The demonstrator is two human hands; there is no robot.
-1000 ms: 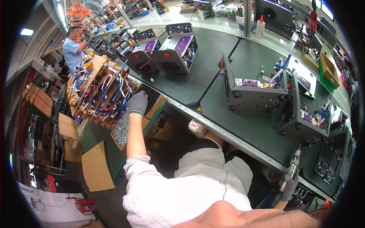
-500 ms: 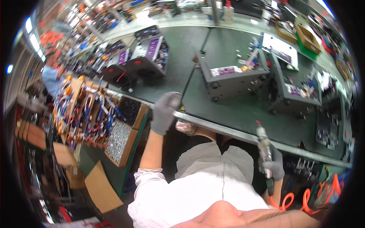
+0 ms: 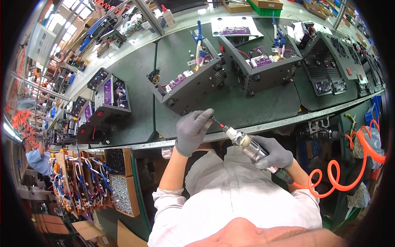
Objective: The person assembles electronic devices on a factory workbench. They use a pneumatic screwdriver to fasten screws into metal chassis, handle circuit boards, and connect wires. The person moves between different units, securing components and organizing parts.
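My right hand (image 3: 275,153), in a grey glove, is wrapped round a pneumatic screwdriver (image 3: 243,143) with a silver body and a red-collared bit. The tool tilts up to the left, over the table's front edge. My left hand (image 3: 191,131), also gloved, has thumb and forefinger pinched together at the tip of the bit; whatever lies between them is too small to make out. Just beyond the left hand stands an open dark metal housing (image 3: 193,91) with a purple circuit board and upright white and blue cables. A similar housing (image 3: 267,73) stands to its right.
An orange coiled hose (image 3: 335,184) runs from the screwdriver to the right. Left of me are a box of small silver parts (image 3: 121,193), a box of black parts (image 3: 116,161) and hanging cable bundles (image 3: 78,179). More housings (image 3: 111,99) stand along the green table (image 3: 142,78).
My view has swung to the right. My right hand has lifted the screwdriver from the side to in front of me, and my left hand has come to its tip, fingers pinched.
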